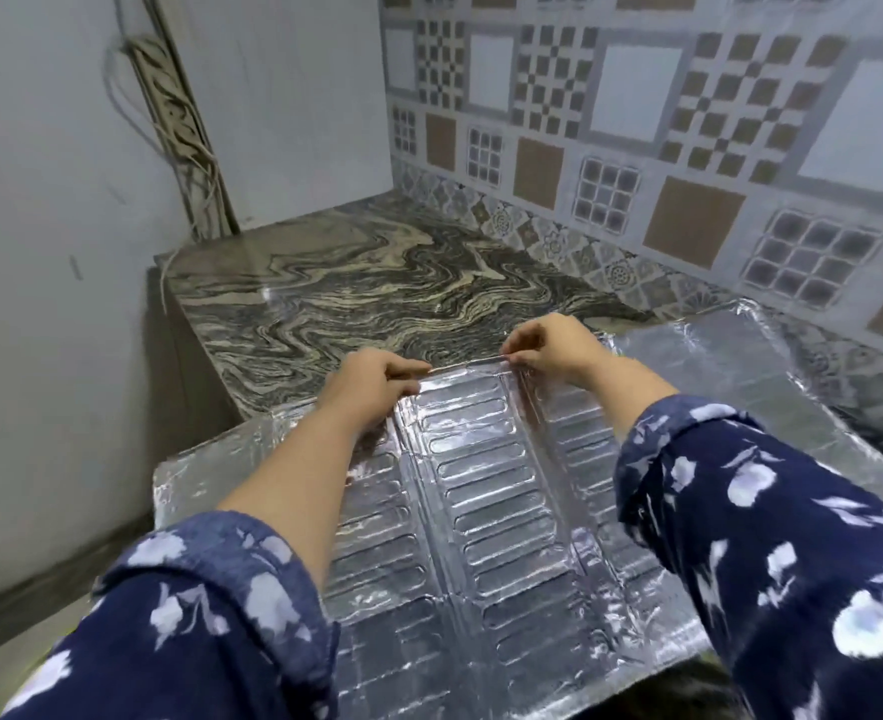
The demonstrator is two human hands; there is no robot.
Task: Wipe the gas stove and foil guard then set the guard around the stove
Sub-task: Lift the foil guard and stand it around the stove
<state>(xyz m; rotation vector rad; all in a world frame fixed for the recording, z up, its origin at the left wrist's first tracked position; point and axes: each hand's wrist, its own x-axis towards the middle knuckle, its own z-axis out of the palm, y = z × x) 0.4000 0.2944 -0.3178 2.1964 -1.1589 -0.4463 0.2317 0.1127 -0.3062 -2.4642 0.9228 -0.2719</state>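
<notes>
both hands, left hand (377,379) and right hand (553,348), pinch the foil guard (486,485) top edge.

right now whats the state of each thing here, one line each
foil guard: unfolded, lying over the counter edge, far rim pinched by both hands
left hand: pinching the guard's far rim
right hand: pinching the guard's far rim
counter: bare marbled top beyond the guard
cables: running down the wall corner
gas stove: not in view

Foil guard (486,511) near edge cut off
</notes>
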